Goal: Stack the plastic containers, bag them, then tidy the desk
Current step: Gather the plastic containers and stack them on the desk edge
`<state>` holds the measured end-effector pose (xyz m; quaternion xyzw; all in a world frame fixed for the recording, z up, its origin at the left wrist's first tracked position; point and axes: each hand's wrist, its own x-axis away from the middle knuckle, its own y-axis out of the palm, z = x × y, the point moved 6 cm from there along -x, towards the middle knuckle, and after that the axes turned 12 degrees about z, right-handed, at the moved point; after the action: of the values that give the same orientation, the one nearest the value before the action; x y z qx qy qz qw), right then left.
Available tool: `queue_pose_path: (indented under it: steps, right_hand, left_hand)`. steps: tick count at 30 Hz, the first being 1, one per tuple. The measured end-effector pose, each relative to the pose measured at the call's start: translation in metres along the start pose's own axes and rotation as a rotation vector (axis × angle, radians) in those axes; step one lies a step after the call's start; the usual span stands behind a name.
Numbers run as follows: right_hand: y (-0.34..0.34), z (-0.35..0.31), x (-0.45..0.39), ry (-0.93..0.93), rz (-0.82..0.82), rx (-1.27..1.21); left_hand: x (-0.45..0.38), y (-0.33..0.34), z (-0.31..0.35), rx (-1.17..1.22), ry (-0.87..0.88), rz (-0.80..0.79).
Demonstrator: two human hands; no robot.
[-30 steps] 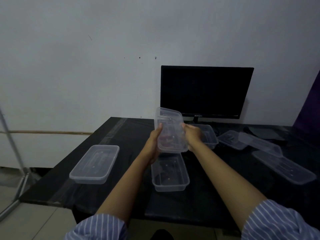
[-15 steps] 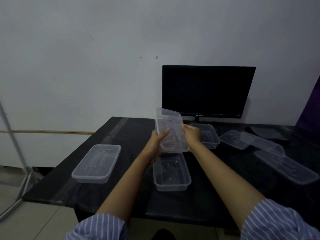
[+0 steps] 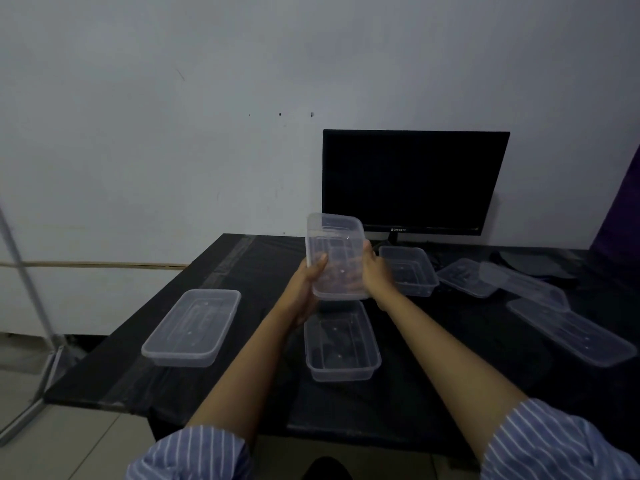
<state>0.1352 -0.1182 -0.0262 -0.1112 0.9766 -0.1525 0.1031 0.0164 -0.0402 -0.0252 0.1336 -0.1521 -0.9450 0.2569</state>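
I hold a clear plastic container (image 3: 334, 247) tilted up in the air above the black desk (image 3: 249, 268). My left hand (image 3: 306, 289) grips its left side and my right hand (image 3: 375, 271) grips its right side. Directly below it an open clear container (image 3: 341, 344) sits on the desk. Another clear container (image 3: 192, 327) lies at the left, and a third (image 3: 408, 270) stands behind my right hand.
A dark monitor (image 3: 414, 181) stands at the back against the white wall. Several flat clear lids or trays (image 3: 571, 329) lie overlapping on the right side of the desk. A metal stand leg (image 3: 24, 289) rises at the far left on the floor.
The held container has tipped slightly and my left thumb has shifted onto its front face. Both hands stay on it above the open container.
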Motion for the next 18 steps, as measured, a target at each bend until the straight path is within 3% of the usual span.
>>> queue_pose_path:
  steps: [5, 8, 10, 15, 18]
  right_hand:
    - [-0.001, -0.009, 0.006, -0.128, 0.084, 0.075]
    - [0.006, -0.01, 0.01, -0.16, 0.067, 0.059]
    - [0.007, -0.012, 0.014, -0.175, 0.073, 0.04]
    - [0.008, -0.022, 0.021, -0.3, 0.096, 0.026]
    - [0.006, -0.023, 0.02, -0.272, 0.089, -0.009]
  left_hand:
    - [-0.009, -0.016, -0.004, -0.18, -0.119, 0.242]
    - [-0.008, -0.029, 0.004, -0.572, -0.024, 0.516]
    - [-0.006, -0.033, 0.008, -0.663, 0.065, 0.632]
    - [-0.002, -0.034, 0.01, -0.683, 0.158, 0.666]
    - [-0.008, -0.038, 0.011, -0.644, 0.055, 0.596]
